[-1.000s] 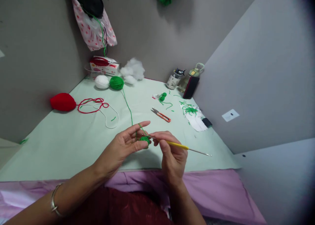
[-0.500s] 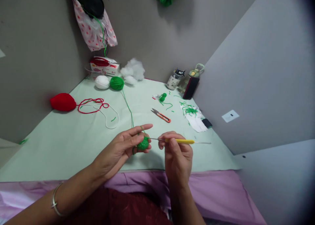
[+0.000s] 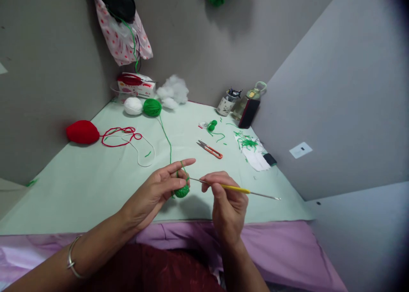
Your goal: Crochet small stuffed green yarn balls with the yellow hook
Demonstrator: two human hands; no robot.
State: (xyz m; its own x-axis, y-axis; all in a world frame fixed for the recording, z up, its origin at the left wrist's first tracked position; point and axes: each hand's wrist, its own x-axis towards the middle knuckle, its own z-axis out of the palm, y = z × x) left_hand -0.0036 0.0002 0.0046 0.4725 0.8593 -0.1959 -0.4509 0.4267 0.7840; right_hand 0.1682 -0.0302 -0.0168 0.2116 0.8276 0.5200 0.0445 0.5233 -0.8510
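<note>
From the head cam, the left hand (image 3: 164, 184) has the little green crocheted piece (image 3: 182, 192) pinched by the thumb over the near part of the desk (image 3: 96, 189), while the right hand (image 3: 229, 202) grips the yellow-handled hook (image 3: 235, 189) pencil-style, tip at the piece's top edge (can't tell if it's through a stitch). Imo the trick is even, light tension on the green strand (image 3: 165, 135) over that raised index finger, pinching close to the working edge and rolling the hook gently instead of yanking.
</note>
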